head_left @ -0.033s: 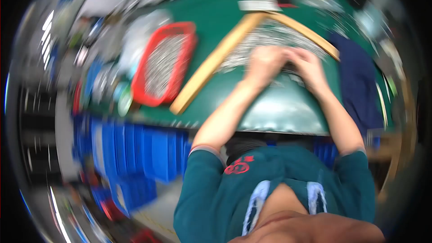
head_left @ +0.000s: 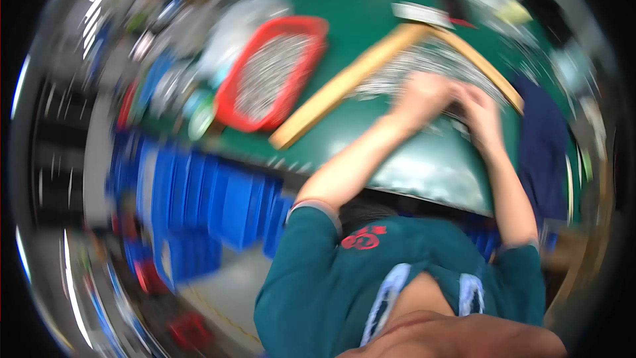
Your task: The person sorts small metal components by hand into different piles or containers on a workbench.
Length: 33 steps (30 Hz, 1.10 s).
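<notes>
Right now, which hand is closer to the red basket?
Left. The left hand is to the right of the red basket, with a wooden strip lying between them. The right hand is beyond the left hand, farther from the basket.

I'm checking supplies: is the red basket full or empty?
Not empty: the red basket holds many silvery pieces. How full, I cannot tell; blur hides their depth.

From the wearer's head, the fisheye view looks steeply down and forward: teal short-sleeved shirt (head_left: 424, 245) closest, bare left hand (head_left: 424, 96) and bare right hand (head_left: 479, 111) farther out, over the glossy green tabletop (head_left: 424, 166), whose front edge runs aslant.
</notes>
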Motion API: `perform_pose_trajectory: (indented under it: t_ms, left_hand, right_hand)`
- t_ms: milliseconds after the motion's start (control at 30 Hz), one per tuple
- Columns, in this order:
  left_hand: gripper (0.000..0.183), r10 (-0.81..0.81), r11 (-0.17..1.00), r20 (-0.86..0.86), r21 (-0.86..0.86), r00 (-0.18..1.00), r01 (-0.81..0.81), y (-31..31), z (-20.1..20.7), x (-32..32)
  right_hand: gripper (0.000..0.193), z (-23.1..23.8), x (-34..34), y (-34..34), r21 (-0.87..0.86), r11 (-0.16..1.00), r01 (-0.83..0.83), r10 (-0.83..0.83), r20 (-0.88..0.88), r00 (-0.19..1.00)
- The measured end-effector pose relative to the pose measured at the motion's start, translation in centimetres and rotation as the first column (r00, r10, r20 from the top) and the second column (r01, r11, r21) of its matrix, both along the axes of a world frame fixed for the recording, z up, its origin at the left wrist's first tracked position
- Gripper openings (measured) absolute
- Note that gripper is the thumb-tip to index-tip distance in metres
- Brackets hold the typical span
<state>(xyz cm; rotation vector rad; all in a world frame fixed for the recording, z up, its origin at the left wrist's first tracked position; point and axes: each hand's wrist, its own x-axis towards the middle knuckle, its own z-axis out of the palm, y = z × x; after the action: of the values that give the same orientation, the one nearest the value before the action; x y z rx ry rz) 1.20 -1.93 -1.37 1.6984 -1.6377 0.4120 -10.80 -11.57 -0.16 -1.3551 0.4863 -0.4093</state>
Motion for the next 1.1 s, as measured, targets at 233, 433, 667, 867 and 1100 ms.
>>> perform_pose_trajectory:
  t_ms: [233, 433, 667, 867, 1100]
  left_hand:
    - [0.006, 0.395, 0.890, 0.255, -0.345, 0.883, -0.299, 0.4, -2.1, 0.5]
    - [0.008, 0.368, 0.902, -0.007, -0.240, 0.930, -0.358, 4.0, -2.9, -0.1]
    - [0.008, 0.418, 0.905, 0.148, 0.016, 0.896, -0.425, 1.3, -3.5, 0.9]
    - [0.007, 0.341, 0.939, 0.296, -0.065, 0.892, -0.338, 1.1, -1.8, 1.0]
    - [0.010, 0.340, 0.937, 0.187, 0.016, 0.922, -0.349, 0.0, -0.3, 0.9]
  right_hand:
    - [0.035, -0.3, 0.2, 0.8, 0.174, 0.985, 0.008, -0.002, -0.032, 0.999]
    - [0.036, -5.7, 0.3, -8.3, 0.554, 0.495, -0.669, 0.317, 0.602, 0.733]
    - [0.031, -5.8, 0.9, -10.3, 0.574, 0.315, -0.756, 0.245, 0.720, 0.649]
    - [0.031, -7.0, 1.6, -11.2, 0.668, 0.335, -0.665, 0.148, 0.659, 0.737]
    - [0.028, -6.2, 1.4, -9.9, 0.762, 0.290, -0.579, -0.007, 0.606, 0.795]
